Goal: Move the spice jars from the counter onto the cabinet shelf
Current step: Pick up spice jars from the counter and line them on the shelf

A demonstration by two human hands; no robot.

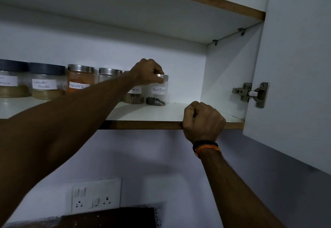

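My left hand [147, 72] holds the pepper jar [157, 91] by its lid; I should release gently, while my right hand [203, 120] grips the shelf [143, 124].

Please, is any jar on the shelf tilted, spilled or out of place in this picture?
Nothing stands out. The jars stand upright in one row on the shelf, lids on, with no spill visible. The left hand grips the lid of the Black Pepper jar at the row's right end; the right hand holds the shelf edge.

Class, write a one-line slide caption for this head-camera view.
Left hand grips the Black Pepper jar lid on the cabinet shelf; right hand grips the shelf edge.
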